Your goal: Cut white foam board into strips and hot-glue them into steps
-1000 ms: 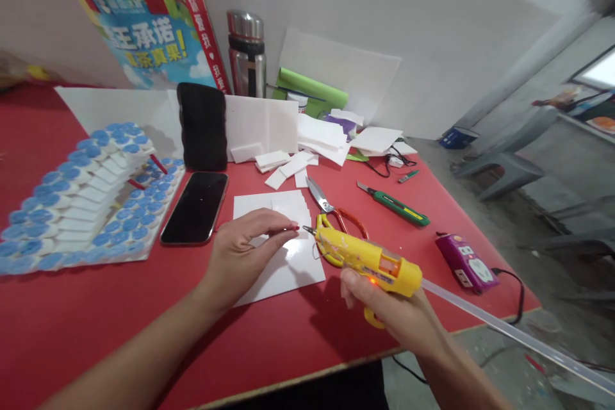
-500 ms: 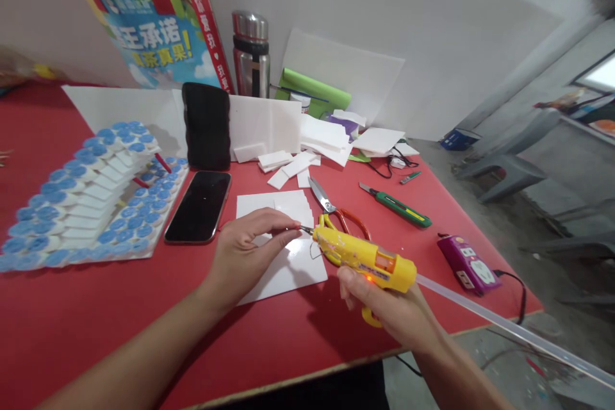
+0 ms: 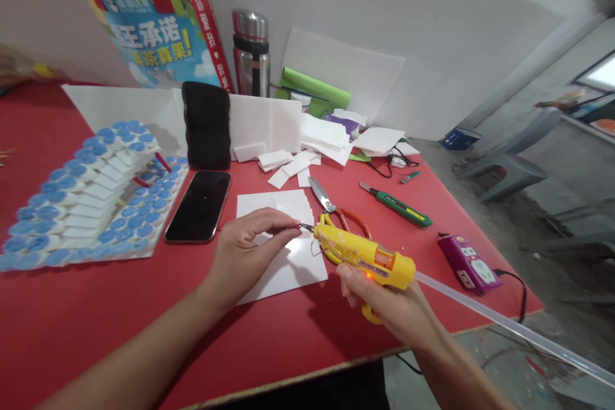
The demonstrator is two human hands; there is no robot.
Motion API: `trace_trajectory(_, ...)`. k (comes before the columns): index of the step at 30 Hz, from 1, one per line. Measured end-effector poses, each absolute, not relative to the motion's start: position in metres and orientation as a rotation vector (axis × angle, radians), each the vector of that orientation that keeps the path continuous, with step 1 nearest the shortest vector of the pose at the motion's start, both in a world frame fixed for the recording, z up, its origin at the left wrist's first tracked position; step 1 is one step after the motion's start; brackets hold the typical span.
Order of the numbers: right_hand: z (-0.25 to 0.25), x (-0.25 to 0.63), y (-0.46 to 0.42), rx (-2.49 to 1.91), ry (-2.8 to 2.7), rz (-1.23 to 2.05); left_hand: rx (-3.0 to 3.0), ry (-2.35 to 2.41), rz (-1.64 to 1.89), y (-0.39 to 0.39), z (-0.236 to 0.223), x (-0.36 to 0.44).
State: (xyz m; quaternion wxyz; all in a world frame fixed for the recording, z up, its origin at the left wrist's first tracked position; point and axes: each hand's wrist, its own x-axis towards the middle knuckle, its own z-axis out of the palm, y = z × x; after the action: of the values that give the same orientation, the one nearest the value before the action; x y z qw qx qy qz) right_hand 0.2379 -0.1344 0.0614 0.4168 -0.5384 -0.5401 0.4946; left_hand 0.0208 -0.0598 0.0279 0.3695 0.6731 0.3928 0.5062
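My right hand (image 3: 372,291) is wrapped round a yellow hot glue gun (image 3: 358,250), with an orange light glowing on its side. A long clear glue stick (image 3: 509,323) runs out of its back to the lower right. The metal nozzle (image 3: 307,227) points left at the fingertips of my left hand (image 3: 254,246). Those fingers pinch a thin red stick (image 3: 294,225), mostly hidden, its end at or very near the nozzle. Below both hands lie white foam boards (image 3: 293,275). Scissors (image 3: 327,198) with orange handles lie partly behind the glue gun.
On the red table (image 3: 269,352), a stepped model with blue discs (image 3: 86,192) stands left, beside a phone (image 3: 199,205) and an upright black case (image 3: 206,125). White offcuts (image 3: 291,166) and a steel flask (image 3: 250,54) are behind. A green cutter (image 3: 401,208) and purple box (image 3: 466,262) lie right.
Both hands hold almost the same pose. The glue gun has shifted very slightly at the left hand's fingertips; the rest of the table looks the same.
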Motion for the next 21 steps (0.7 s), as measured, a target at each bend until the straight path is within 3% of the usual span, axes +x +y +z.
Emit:
trace_trajectory(13,0.054,0.24,-0.131,-1.483,-1.308,1.243,1.524,1.123,1.244,-0.059,0.034,0.021)
trace_trajectory(21,0.038,0.236,-0.106,-1.189,-0.945,1.274,1.178,0.834,0.501,-0.078,0.042,0.029)
